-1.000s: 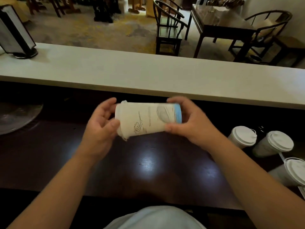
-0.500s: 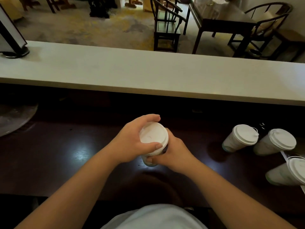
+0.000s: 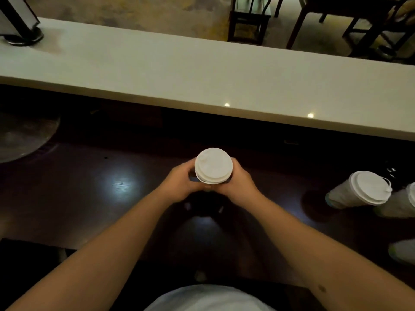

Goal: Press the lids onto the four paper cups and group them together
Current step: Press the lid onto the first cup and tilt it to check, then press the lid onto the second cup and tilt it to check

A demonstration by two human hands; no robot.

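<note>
Dark counter (image 3: 94, 198): left hand (image 3: 179, 182) and right hand (image 3: 241, 184) grip lidded cup (image 3: 213, 166).

I hold the white-lidded paper cup (image 3: 213, 166) upright over the dark glossy wooden counter (image 3: 89, 198), my left hand (image 3: 179, 184) on its left, my right hand (image 3: 239, 184) on its right. Three more lidded paper cups (image 3: 359, 190) stand well apart at the right edge. The pale stone ledge (image 3: 202, 72) runs beyond.

A pale counter ledge (image 3: 202, 70) runs above the dark worktop (image 3: 78, 198), chairs (image 3: 249, 21) beyond
</note>
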